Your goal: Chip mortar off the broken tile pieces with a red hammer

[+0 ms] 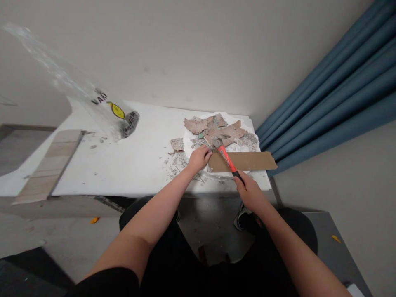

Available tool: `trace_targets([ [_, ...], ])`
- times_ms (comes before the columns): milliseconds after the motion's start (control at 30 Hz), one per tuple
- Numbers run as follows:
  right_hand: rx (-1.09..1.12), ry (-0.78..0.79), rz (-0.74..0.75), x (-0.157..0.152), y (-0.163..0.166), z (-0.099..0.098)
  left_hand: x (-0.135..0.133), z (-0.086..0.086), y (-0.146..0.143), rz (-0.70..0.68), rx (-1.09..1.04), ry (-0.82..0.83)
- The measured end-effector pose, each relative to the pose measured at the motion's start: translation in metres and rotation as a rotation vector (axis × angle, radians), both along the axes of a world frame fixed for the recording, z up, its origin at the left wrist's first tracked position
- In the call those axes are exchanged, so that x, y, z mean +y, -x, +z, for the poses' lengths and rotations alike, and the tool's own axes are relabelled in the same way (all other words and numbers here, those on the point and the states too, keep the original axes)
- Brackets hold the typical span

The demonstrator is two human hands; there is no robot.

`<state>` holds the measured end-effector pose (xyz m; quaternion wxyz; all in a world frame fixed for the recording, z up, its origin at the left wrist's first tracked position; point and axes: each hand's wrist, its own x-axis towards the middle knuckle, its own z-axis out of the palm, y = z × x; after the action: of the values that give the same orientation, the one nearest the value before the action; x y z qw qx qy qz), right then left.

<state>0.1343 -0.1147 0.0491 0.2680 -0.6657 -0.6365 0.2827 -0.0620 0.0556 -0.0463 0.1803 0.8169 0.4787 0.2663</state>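
Observation:
My right hand (246, 187) is wrapped round the black grip of a hammer (227, 158) with a red handle. Its metal head rests among grey crumbs, close to the fingers of my left hand (199, 158). Those fingers are pinched together at the near edge of the rubble; what they hold, if anything, is too small to tell. Under the hammer's handle lies a flat brown strip of board (256, 161). Behind it, torn brownish pieces (222, 131) and grey bits are heaped on a round white slab (187, 142).
Loose grey crumbs litter the white table (123, 165). At the left stands a clear plastic bag (89, 95) with grey matter at its bottom, near a wood-patterned plank (51, 165). A blue curtain (334, 90) hangs at the right; a wall backs the table.

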Motion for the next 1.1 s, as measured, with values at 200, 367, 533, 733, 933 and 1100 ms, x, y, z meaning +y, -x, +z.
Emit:
trace_targets([
  [200, -0.011, -0.025, -0.006, -0.002, 0.0, -0.003, 0.003, 0.003, 0.0, -0.017, -0.003, 0.014],
  [367, -0.062, -0.019, 0.017, 0.002, 0.001, -0.008, -0.001, 0.005, 0.002, -0.014, -0.023, 0.057],
  [533, -0.061, -0.026, 0.041, 0.003, 0.0, -0.006, -0.008, 0.004, 0.003, -0.024, -0.072, 0.011],
  [733, -0.041, 0.009, 0.031, 0.003, 0.002, 0.001, -0.005, -0.002, -0.005, 0.066, -0.146, -0.016],
  [933, -0.031, 0.009, 0.013, 0.005, 0.004, 0.004, -0.004, -0.011, -0.008, 0.078, -0.165, -0.066],
  [1100, -0.045, 0.016, 0.009, 0.002, 0.004, 0.008, -0.003, -0.013, -0.007, 0.062, -0.169, -0.091],
])
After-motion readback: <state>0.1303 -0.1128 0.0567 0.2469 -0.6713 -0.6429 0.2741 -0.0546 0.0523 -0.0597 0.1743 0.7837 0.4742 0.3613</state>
